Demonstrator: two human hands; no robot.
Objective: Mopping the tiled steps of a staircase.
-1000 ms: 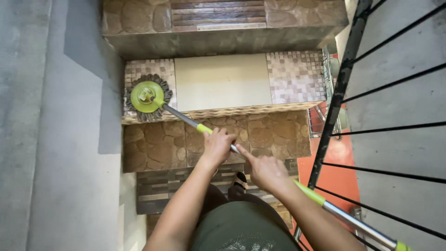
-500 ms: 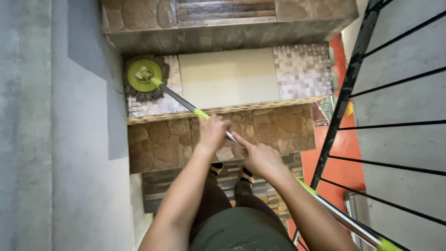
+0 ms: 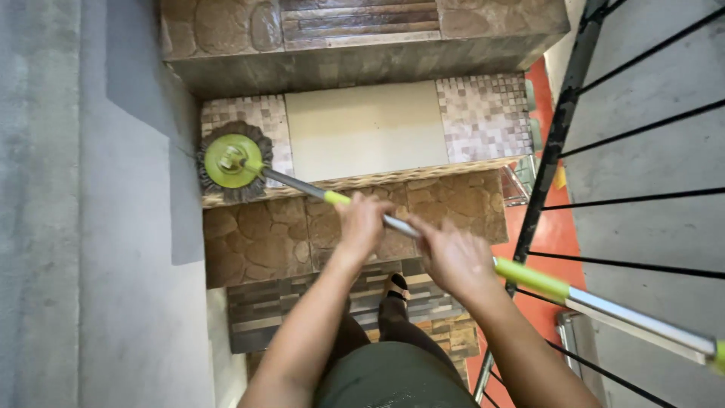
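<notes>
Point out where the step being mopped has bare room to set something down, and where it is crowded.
The plain cream tile is bare, bordered by mosaic tiles on both sides; the right mosaic patch by the railing is free too. The left end is crowded: the mop head covers it, against the grey wall.

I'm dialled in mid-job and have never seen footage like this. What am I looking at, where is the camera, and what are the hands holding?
The one view comes from a camera worn on a person's head, looking straight down a staircase. The two bare arms reaching in from the bottom are that person's own. The left hand and the right hand both grip the metal handle of a spin mop, left hand lower down the pole, right hand higher, next to a green sleeve. The round green mop head, with its dark fringe, rests on the left end of a tiled step, close to the grey wall. A black railing runs down the right side. A foot shows on a lower step between the arms.
</notes>
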